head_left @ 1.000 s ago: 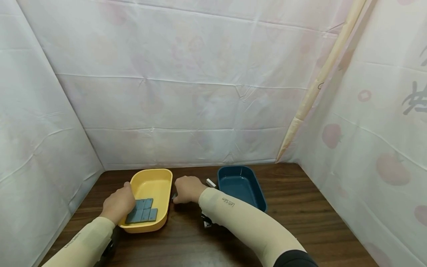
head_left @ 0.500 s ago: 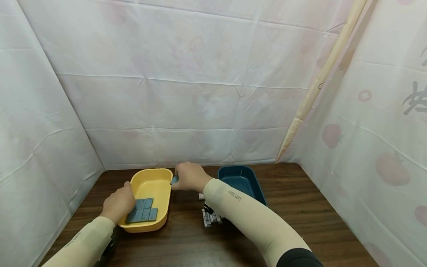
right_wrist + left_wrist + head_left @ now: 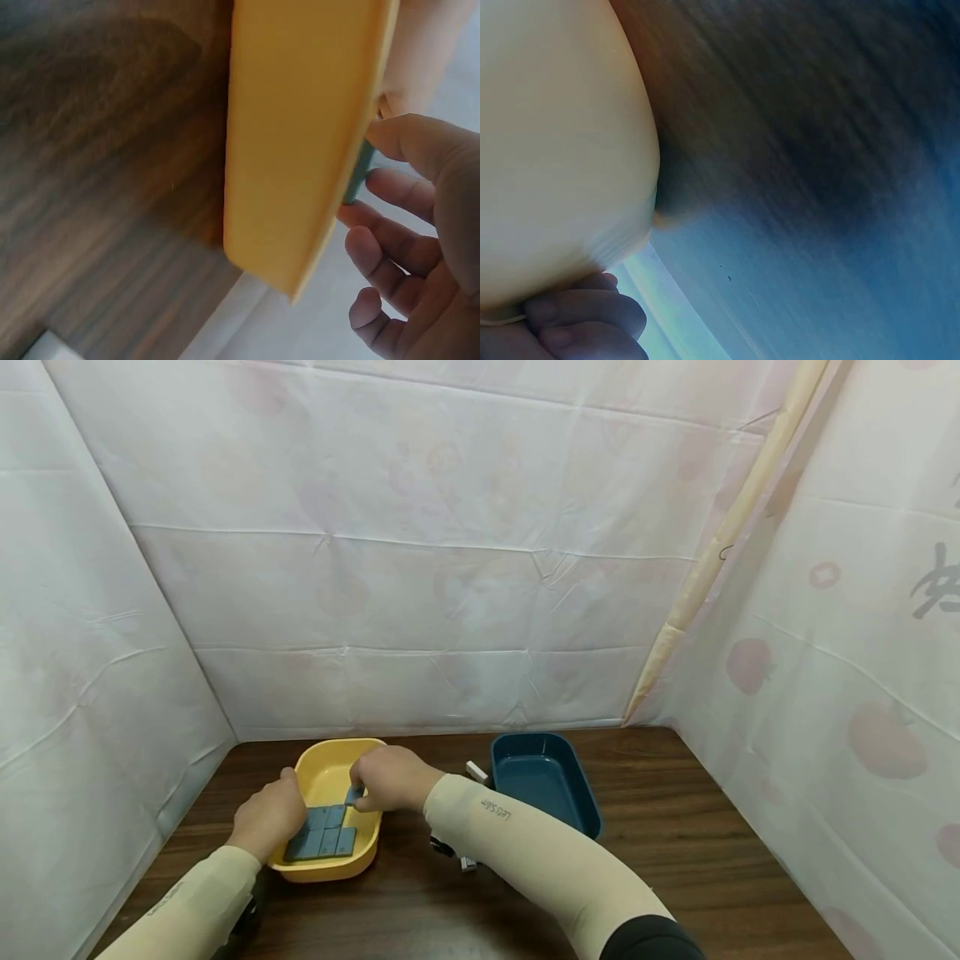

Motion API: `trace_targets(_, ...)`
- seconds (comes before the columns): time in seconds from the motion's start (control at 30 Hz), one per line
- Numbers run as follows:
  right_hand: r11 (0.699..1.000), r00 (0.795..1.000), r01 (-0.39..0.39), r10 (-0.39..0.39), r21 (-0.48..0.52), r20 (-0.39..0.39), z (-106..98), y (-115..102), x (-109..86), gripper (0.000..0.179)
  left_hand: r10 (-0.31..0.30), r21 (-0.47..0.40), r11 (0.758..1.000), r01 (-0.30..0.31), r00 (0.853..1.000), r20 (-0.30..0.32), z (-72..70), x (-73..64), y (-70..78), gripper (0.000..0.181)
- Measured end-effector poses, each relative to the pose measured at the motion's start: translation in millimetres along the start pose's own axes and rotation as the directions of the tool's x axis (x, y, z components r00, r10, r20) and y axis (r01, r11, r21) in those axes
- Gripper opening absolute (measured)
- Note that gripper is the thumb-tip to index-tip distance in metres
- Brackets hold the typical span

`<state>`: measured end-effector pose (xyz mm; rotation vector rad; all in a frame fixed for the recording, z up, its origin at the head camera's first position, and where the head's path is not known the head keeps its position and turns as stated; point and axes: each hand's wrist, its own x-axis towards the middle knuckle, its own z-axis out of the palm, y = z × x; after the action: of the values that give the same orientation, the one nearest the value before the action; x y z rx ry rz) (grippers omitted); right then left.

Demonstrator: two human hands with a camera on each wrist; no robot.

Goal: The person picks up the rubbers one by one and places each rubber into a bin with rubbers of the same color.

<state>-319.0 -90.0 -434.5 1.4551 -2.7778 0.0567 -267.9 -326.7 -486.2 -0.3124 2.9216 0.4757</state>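
My left hand (image 3: 270, 814) grips the left rim of a yellow plastic tray (image 3: 324, 875); in the left wrist view its curled fingers (image 3: 592, 319) show below the tray wall. Flat blue-grey tiles (image 3: 322, 839), several of them, lie side by side in rows at the tray's near end. Over the tray's right rim reaches my right hand (image 3: 393, 779). It pinches one blue-grey tile (image 3: 354, 795) inside the tray, just beyond the rows. In the right wrist view that tile (image 3: 361, 172) is partly hidden behind the tray wall, and the other fingers are loosely bent.
A dark blue tray (image 3: 540, 777) stands right of the yellow one on the brown wooden table (image 3: 420, 910). A small white block (image 3: 477, 772) lies beside it. Another small piece (image 3: 468, 864) shows below my right forearm, which hides part of the table. Pale cloth walls (image 3: 435, 693) close off the back and sides.
From the table right of the yellow tray, my right hand has lifted the tile, carried it over the rim and lowered it inside. My left hand has stayed on the rim.
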Motion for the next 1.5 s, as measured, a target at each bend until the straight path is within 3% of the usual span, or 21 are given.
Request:
trace_targets(0.23,0.994,0.998,0.008,-0.002,-0.109,0.056,10,-17,9.2,0.038,-0.002,-0.007,1.0,0.002,1.0,0.007,-0.6,-1.5,0.8,0.059)
trace_targets(0.4,0.987,0.995,0.002,0.015,-0.16,0.101,12,-27,10.9,0.029,0.012,-0.008,1.0,-0.012,1.0,0.009,-0.3,-3.4,0.8,0.057)
trace_targets(0.53,0.982,0.996,0.007,0.009,-0.186,0.085,13,-29,11.1,0.021,0.005,-0.008,1.0,-0.005,1.0,0.015,-0.5,-2.0,1.3,0.056)
trace_targets(0.73,0.975,0.996,-0.019,0.039,-0.223,0.085,17,-31,13.0,0.024,0.003,-0.016,1.0,-0.003,1.0,0.02,0.1,-1.2,1.2,0.056)
trace_targets(1.23,0.974,0.992,-0.018,0.046,-0.226,0.117,26,-33,20.9,0.015,0.004,-0.012,1.0,-0.004,1.0,0.01,-0.9,-2.6,3.3,0.055)
trace_targets(1.5,0.992,0.993,-0.045,0.058,-0.122,0.107,20,-32,17.9,0.022,0.003,-0.014,1.0,-0.003,1.0,0.012,-0.7,-0.9,0.9,0.051)
